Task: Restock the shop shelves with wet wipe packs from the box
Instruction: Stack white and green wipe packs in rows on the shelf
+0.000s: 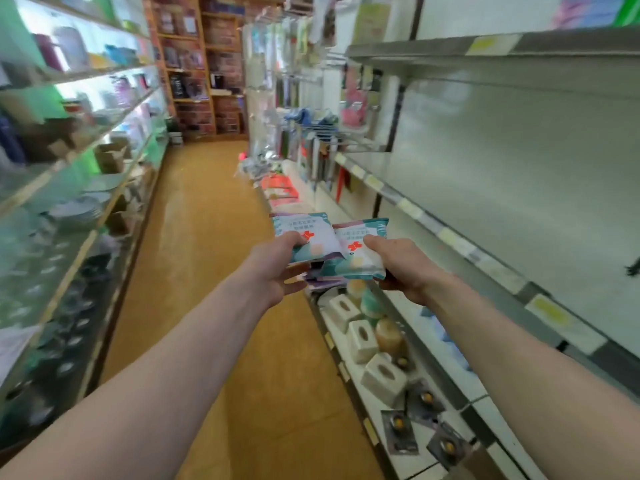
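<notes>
My left hand [277, 268] grips a stack of wet wipe packs [304, 233], white and teal with a red mark. My right hand [401, 268] holds another stack of wet wipe packs [360, 251], slightly overlapping the left one. Both stacks are held in the aisle, in front of the right-hand shelving. A grey shelf board [519, 188] at mid height on the right is bare, with yellow price tags along its front edge. The box is not in view.
A lower shelf [349, 379] at the right holds white tissue-box holders, round containers and small carded items. Glass shelves [69, 216] with dishes and bottles line the left side. The orange floor [194, 237] of the aisle runs ahead toward brick-patterned shelving.
</notes>
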A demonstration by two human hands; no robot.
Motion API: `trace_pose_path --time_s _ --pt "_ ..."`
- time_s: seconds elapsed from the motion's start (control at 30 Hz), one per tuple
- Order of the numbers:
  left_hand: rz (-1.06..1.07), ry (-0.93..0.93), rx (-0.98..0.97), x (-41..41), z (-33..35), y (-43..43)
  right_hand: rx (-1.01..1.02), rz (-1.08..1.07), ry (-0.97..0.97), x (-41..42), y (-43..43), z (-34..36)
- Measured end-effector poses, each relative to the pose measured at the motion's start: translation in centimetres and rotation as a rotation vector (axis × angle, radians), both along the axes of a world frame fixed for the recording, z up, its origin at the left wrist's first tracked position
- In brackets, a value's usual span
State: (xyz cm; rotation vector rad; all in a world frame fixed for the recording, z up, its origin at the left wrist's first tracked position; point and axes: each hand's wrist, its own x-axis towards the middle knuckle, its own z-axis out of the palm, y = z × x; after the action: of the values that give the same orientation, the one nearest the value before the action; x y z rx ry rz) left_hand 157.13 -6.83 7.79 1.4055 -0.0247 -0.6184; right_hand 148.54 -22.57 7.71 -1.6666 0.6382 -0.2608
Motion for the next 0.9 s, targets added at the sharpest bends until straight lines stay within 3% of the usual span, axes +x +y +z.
trace_pose_path --time_s 0.4,0.63,0.9 --pt "-0.371 -0.052 -0.054 -6.3 3.9 -21.1 -0.058 -0.380 -0.049 -10.9 -17.0 3.7" --pt "-0.589 -0.037 -0.053 -9.9 4.1 -29.3 -0.026 -0.633 -0.070 -16.2 -21.4 3.4" --pt "-0.885 0.046 -0.125 -12.2 3.2 -37.1 0.101 -0.768 -0.252 -17.4 -23.6 2.4"
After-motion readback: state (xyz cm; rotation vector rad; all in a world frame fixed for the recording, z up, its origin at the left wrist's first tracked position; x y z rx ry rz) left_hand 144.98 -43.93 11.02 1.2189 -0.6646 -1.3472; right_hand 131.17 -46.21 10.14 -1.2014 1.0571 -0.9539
